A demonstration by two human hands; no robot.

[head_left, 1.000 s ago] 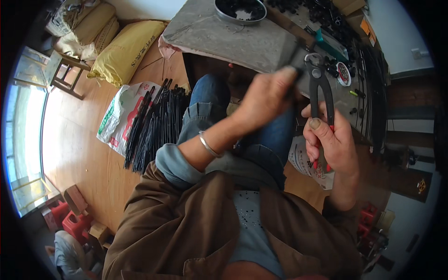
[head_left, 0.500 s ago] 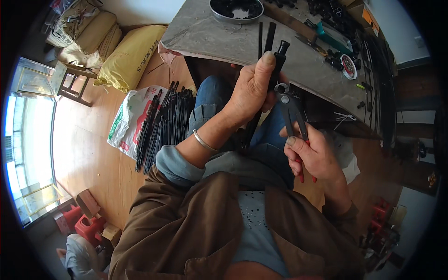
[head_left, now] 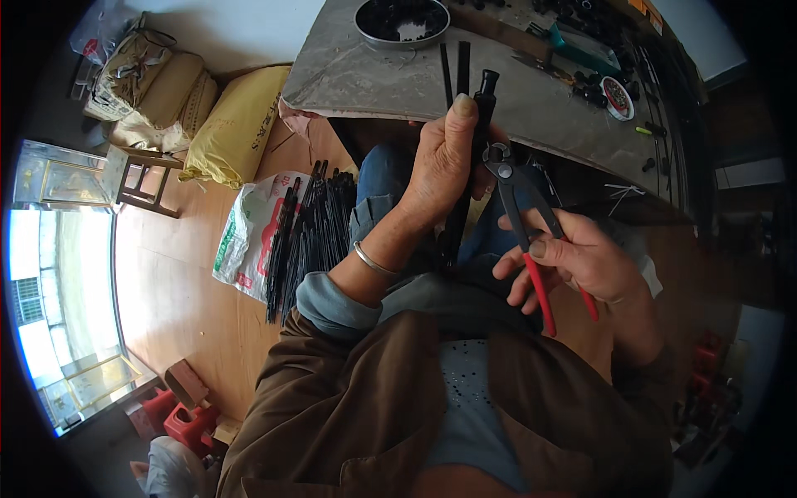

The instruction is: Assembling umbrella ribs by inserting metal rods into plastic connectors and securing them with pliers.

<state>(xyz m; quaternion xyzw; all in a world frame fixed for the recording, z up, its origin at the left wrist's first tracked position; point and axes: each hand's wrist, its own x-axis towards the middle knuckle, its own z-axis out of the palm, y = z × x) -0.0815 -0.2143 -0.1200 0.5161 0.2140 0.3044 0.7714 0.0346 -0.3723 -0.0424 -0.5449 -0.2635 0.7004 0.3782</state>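
My left hand [head_left: 444, 162] is wrapped round several long black rods [head_left: 462, 70], held upright over my lap with the thumb pointing up. One of them has a thicker, flared black end [head_left: 488, 83]. In my right hand [head_left: 589, 257] are end-cutting pincers [head_left: 516, 195] with dark jaws and red handles. The handles are spread and the jaws gape beside the rods, just right of my left fingers. Whether the jaws touch a rod I cannot tell. The lower fingers of my right hand are loosened from the handles.
A pile of black rods [head_left: 320, 228] lies on a white sack [head_left: 249, 241] on the floor. On the grey table [head_left: 332, 70] stand a round pan [head_left: 403, 37] of small black parts, a green tray [head_left: 585, 51] and a small bowl [head_left: 617, 98]. Yellow sacks [head_left: 237, 124] and a wooden stool [head_left: 143, 183] are at the left.
The pincers' handles have spread and the jaws have parted as my right fingers loosened. The surroundings have shifted in view with my head; my left hand keeps its hold on the rods.
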